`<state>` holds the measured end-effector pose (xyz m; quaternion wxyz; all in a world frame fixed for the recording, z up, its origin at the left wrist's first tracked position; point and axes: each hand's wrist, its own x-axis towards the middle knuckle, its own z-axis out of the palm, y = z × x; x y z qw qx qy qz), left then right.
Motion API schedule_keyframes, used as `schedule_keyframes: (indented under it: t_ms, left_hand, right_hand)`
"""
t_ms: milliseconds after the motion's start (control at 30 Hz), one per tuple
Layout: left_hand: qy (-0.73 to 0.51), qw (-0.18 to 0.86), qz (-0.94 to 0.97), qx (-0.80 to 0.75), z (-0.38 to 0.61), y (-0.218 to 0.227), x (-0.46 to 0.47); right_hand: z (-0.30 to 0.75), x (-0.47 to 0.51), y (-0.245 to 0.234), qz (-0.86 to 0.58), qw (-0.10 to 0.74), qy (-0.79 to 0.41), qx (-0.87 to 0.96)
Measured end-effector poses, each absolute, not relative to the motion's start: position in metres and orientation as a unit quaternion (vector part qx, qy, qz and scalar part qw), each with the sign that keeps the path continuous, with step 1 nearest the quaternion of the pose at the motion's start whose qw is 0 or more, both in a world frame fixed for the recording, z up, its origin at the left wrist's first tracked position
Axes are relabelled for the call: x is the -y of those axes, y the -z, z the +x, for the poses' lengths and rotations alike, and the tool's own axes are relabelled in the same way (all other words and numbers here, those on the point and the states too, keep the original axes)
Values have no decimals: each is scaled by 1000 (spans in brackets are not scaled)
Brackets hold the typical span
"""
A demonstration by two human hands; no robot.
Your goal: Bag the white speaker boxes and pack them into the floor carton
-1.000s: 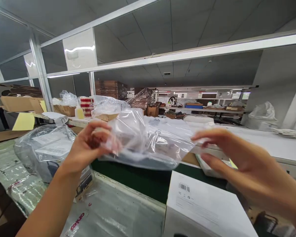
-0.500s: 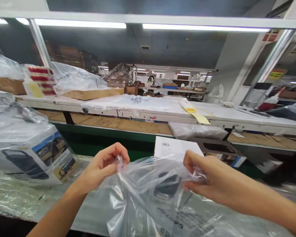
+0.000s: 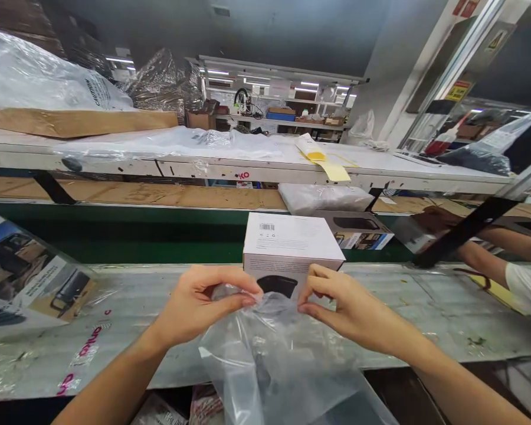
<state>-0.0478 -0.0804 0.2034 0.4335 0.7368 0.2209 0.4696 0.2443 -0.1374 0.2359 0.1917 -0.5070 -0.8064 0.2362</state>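
Observation:
A clear plastic bag (image 3: 287,354) hangs between my two hands, its top edge gathered at my fingers. Thumb and fingers of my left hand (image 3: 203,304) pinch the edge on the left. On the right, my right hand (image 3: 343,304) pinches the same edge, fingertips bent together. Just behind the bag stands a white printed box (image 3: 292,239), with a barcode on top and a dark item pictured on its front. The bag and my hands cover the lower part of that front.
At left stands another printed box (image 3: 30,277) in clear plastic. A dark box (image 3: 358,227) sits behind the white one. A co-worker's arms (image 3: 482,248) reach in at right, beyond a black bracket (image 3: 464,230). A raised white shelf (image 3: 194,162) crosses behind, holding plastic sheeting.
My hands have come closer together along the bag's edge, and the bag hangs lower and narrower. The view has shifted right and down, showing more of the white box and a co-worker's arms.

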Motion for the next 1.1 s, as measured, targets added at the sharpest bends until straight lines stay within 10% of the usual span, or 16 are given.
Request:
schedule_keyframes:
  t_ms: [367, 533, 733, 933, 1100]
  left_hand:
    - [-430, 428, 726, -324, -43, -168, 83]
    - [-313, 509, 761, -255, -49, -143, 85]
    - [-567, 712, 401, -104, -49, -132, 90]
    - [-399, 724, 537, -166, -65, -110, 82]
    - [-393, 650, 586, -282, -70, -142, 62]
  right_hand:
    - [269, 145, -223, -391, 311, 0, 866]
    - [286, 156, -226, -377, 388, -223, 811]
    - [318, 140, -217, -287, 125, -533, 786]
    - [322, 136, -181, -131, 542, -584, 590]
    - [314, 105, -169, -359, 638, -540, 414]
